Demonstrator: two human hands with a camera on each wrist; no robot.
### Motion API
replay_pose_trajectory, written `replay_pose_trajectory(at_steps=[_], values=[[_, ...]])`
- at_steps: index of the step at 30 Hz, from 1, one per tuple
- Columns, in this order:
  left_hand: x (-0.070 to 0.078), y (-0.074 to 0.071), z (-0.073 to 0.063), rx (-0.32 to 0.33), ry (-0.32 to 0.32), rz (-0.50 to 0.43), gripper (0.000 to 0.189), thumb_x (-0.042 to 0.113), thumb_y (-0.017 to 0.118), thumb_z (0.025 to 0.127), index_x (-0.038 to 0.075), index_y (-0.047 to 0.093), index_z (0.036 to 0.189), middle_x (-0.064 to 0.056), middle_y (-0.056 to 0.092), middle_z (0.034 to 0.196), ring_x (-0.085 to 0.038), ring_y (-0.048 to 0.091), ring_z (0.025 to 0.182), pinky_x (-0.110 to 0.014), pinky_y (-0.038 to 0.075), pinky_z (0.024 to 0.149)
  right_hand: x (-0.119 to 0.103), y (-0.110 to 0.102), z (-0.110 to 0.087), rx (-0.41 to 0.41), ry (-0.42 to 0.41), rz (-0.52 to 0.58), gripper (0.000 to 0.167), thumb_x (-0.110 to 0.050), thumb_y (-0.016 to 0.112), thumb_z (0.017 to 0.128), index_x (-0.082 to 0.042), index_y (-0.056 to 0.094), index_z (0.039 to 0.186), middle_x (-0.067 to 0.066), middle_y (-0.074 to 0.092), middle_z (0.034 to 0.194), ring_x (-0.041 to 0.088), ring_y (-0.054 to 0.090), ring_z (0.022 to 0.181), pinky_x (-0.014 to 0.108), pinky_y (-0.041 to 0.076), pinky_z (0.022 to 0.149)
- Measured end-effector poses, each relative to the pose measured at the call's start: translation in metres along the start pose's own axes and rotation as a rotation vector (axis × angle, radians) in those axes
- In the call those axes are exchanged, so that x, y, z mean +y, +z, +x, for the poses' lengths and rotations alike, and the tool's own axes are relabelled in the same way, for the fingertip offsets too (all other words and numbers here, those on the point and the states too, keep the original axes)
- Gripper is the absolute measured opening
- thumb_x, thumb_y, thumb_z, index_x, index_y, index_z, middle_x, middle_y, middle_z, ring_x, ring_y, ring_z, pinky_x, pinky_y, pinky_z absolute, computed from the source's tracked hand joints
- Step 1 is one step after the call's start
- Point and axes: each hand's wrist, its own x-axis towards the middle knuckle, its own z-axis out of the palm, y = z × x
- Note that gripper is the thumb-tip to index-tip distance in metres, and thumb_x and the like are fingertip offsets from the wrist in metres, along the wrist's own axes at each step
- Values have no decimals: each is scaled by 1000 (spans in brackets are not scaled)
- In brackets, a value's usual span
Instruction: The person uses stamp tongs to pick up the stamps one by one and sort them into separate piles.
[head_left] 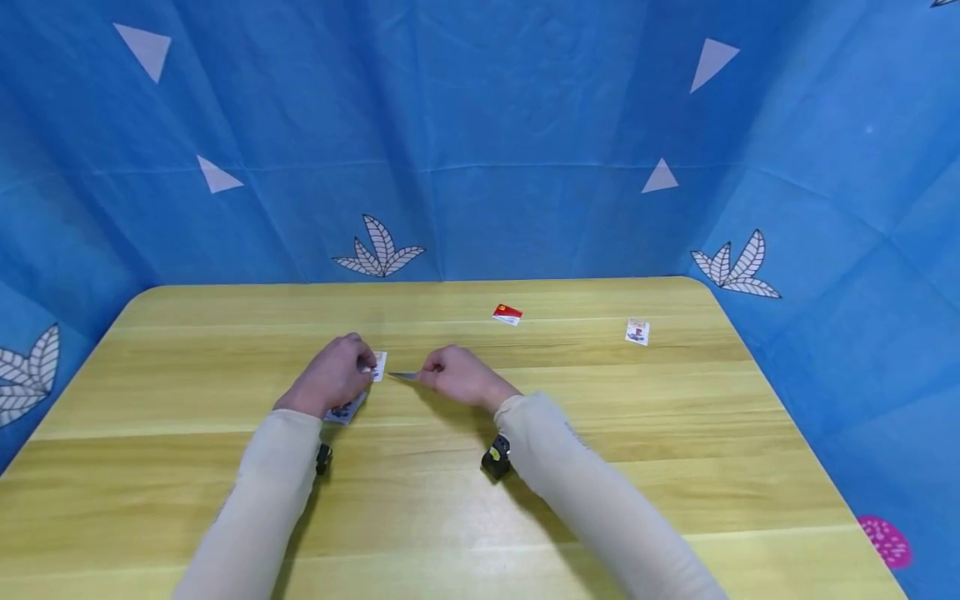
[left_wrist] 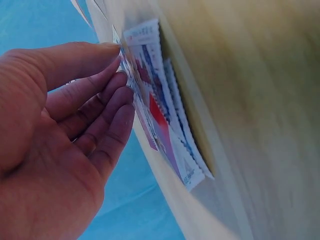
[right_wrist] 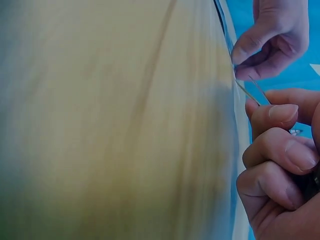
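My left hand (head_left: 337, 371) pinches a small postage stamp (head_left: 380, 367) between thumb and fingertips, close over the table. Seen edge-on in the left wrist view, that stamp lies along my fingertips. Below the hand is a small pile of stamps (head_left: 347, 410) with perforated edges, partly covered by the hand and wrist. My right hand (head_left: 459, 375) grips a pair of thin pointed tweezers (head_left: 403, 376). Their tips point left, toward the stamp, just short of it in the head view. In the right wrist view, two slim prongs (right_wrist: 247, 92) come out beyond the right fingertips.
A red and white stamp (head_left: 507, 314) lies near the back of the wooden table (head_left: 600, 500). Another pale stamp (head_left: 637, 332) lies farther right. A blue patterned cloth (head_left: 487, 125) hangs behind the table and around its sides.
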Motion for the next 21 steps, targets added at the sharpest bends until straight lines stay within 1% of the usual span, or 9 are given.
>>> replay_pose_trajectory(at_steps=[3,9,17,21], values=[[-1,0,1,-2,-7,-3,15,5,62,93,-3,67,105,-15,56,109,-30,53,100,-48,45,93,-2,3,3,-5,-7,11,20,-23,58,98,-8,69,91,-1,59,73,11,47,61,25,40,57],[1,1,3,-7,-8,3,14,6,63,93,-2,68,104,-14,56,108,-30,53,101,-48,45,93,-4,5,4,-6,6,9,19,-23,58,98,-9,68,89,-2,59,72,11,46,61,25,39,56],[1,2,4,3,25,-1,16,6,62,92,-3,68,105,-15,56,108,-31,52,100,-49,45,93,-4,0,0,3,17,-13,20,-23,57,99,-8,68,89,-1,58,72,11,47,61,26,40,57],[-2,1,1,5,23,0,17,4,62,92,-4,67,106,-15,56,107,-31,53,99,-50,45,93,-5,2,1,-10,0,-2,19,-22,58,98,-7,69,92,-2,59,72,11,47,61,25,39,57]])
